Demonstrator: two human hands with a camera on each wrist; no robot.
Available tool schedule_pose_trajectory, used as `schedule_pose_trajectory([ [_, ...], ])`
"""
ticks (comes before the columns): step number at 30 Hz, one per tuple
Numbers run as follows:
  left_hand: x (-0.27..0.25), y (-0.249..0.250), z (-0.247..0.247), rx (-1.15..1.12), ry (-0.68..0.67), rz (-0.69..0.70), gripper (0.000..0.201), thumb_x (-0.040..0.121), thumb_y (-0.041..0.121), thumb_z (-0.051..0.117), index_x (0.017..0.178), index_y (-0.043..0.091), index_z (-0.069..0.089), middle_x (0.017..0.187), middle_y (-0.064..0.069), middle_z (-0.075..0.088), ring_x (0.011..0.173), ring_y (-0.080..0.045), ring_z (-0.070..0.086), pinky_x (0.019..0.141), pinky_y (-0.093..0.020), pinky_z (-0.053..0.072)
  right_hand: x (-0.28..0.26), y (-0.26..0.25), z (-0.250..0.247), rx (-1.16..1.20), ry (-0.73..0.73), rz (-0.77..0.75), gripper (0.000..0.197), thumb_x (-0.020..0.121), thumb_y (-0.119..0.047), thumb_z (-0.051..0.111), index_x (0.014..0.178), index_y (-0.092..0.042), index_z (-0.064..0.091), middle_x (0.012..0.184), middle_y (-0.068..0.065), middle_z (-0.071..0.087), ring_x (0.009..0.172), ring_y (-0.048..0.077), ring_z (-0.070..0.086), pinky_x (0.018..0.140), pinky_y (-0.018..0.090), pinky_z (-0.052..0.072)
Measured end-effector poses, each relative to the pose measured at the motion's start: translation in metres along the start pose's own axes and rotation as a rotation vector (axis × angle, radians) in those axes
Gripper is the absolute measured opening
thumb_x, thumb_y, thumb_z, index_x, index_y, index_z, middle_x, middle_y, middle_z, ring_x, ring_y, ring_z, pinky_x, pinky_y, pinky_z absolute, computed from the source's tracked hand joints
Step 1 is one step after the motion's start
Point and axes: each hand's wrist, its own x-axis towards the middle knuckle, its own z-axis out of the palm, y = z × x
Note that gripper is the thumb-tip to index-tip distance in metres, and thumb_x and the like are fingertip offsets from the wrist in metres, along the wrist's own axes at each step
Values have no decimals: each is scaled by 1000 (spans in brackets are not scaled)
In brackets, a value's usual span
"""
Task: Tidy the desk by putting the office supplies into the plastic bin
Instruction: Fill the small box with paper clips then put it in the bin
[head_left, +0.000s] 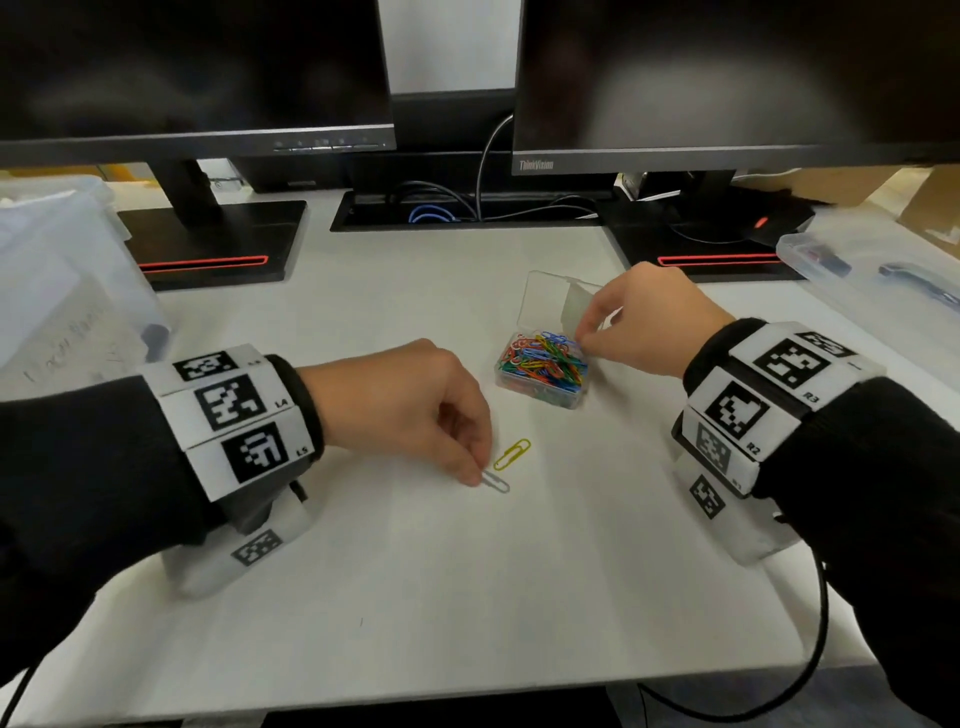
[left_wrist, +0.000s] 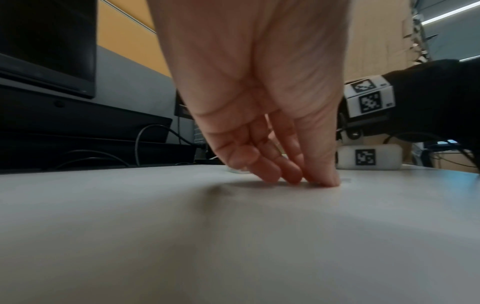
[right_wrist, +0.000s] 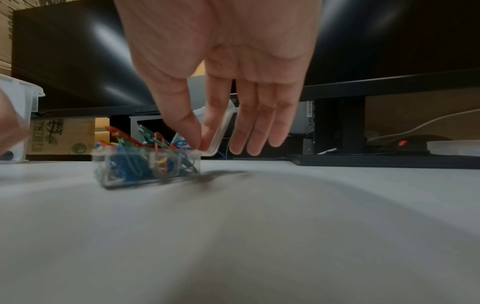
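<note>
Fingertips of the left hand (head_left: 410, 410) pinch a silver paperclip (head_left: 496, 482) lying on the table (head_left: 467, 597), a yellow paperclip (head_left: 512, 454) just beside it. Farther back, the right hand (head_left: 644, 319) pinches the rim of the open clip box (head_left: 540, 371), nearly full. Both loose clips remain; the plastic bin (head_left: 62, 270) waits far left.

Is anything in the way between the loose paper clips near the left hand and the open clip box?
Nothing visible. The silver clip under the left hand and the yellow clip lie on bare desk just short of the clip box. Its lid is up, and the right hand is at its far right corner.
</note>
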Motion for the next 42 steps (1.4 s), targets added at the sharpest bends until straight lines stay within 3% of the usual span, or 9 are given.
schedule_pose_trajectory([
  [7,0,6,6,1,-47,-37,4,73,18,73,75,16,70,67,4,66,57,-2,52,57,-8,41,0,1,1,58,-30,-51,12,81,-23,69,91,-20,74,97,-3,61,94,10,50,74,23,36],
  [12,7,10,9,-51,75,-70,12,74,19,73,67,25,66,60,11,62,53,2,52,56,-5,40,-1,2,3,95,-54,-94,11,81,-24,69,90,-24,74,96,-5,60,94,10,49,67,18,36],
  [14,12,13,10,-100,130,-74,11,74,19,74,72,26,67,67,8,68,57,2,54,60,-9,43,-1,2,3,104,-47,-105,11,81,-25,67,90,-24,74,95,-6,60,94,9,50,58,12,32],
  [18,19,14,11,-82,178,-98,16,74,21,76,90,20,71,75,5,73,59,7,56,59,-4,40,0,2,3,124,-32,-146,9,82,-24,67,88,-26,73,95,-8,60,93,7,50,60,7,31],
  [26,20,16,12,88,58,-29,11,83,27,67,87,17,69,77,3,67,57,2,51,57,-5,38,1,2,4,84,-92,-163,12,81,-26,69,91,-24,73,94,-6,60,93,10,53,62,15,37],
  [30,24,18,16,213,-51,44,13,91,28,54,82,19,55,85,0,58,59,-4,44,56,-9,33,1,1,2,133,24,-178,12,85,-24,64,92,-20,73,91,-9,59,92,8,51,77,21,37],
  [34,24,19,16,237,-53,81,15,90,26,54,80,15,55,83,-3,62,57,-6,44,54,-10,34,0,0,1,191,132,-185,19,86,-11,57,87,-21,72,92,-5,63,77,6,52,63,11,37],
  [40,24,22,7,155,103,75,8,76,13,65,73,20,63,53,17,50,53,11,50,56,-4,37,2,2,0,233,179,-134,28,84,-1,51,75,-21,68,78,-6,60,63,5,51,51,4,40],
  [42,30,21,-4,134,291,85,5,77,15,67,75,19,66,56,21,51,57,16,50,58,1,35,2,1,1,249,203,-141,25,82,2,52,73,-18,64,77,-5,59,68,10,56,67,11,49],
])
